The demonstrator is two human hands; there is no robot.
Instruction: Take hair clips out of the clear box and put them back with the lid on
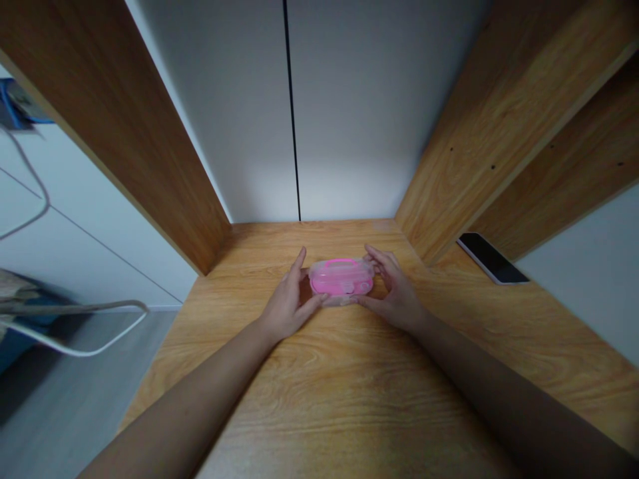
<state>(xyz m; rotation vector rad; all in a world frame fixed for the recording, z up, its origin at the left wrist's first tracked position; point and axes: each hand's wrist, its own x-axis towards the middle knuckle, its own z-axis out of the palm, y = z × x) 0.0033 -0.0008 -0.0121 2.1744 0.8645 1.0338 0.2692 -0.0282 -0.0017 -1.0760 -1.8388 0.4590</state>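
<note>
A small pink box [341,277] with a see-through cover, a bright pink handle on top and a latch-like part in front sits on the wooden desktop [319,392]. From its left side my left hand [289,303] grips it, with the thumb at the lower front edge and the other fingers behind the left end. My right hand [394,293] holds the opposite end, thumb along the front and fingers curled at the right side. What the box contains cannot be made out.
A dark-screened phone [492,258] lies on the right, beyond a wooden upright panel [469,133]. Another wooden panel [124,126] stands at left, with white panels [349,120] at the back. Pale cable-like loops [110,342] hang at far left beside the desk.
</note>
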